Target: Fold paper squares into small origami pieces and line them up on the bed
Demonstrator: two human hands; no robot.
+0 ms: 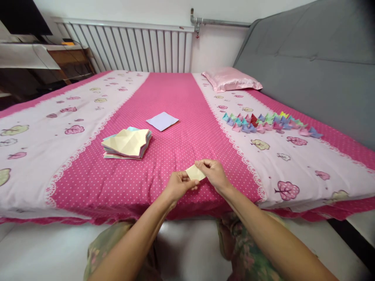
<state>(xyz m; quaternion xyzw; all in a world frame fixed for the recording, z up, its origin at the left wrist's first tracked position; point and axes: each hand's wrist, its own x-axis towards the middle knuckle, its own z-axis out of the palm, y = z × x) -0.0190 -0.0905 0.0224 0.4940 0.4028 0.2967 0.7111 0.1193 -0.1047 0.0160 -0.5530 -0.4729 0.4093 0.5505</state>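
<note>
A small folded pale-yellow paper (195,172) is held between both hands just above the near edge of the bed (175,101). My left hand (177,185) pinches its left end. My right hand (213,173) pinches its top and right side. A stack of creased coloured papers (127,143), yellow on top, lies on the pink sheet to the left. A single flat lavender sheet (162,121) lies farther back, beyond the stack.
Several small folded paper shapes in mixed colours (268,123) lie in rows on the bed's right side. A pink pillow (231,80) rests by the grey headboard (310,58). A white radiator (129,47) and a wooden shelf (67,58) stand behind.
</note>
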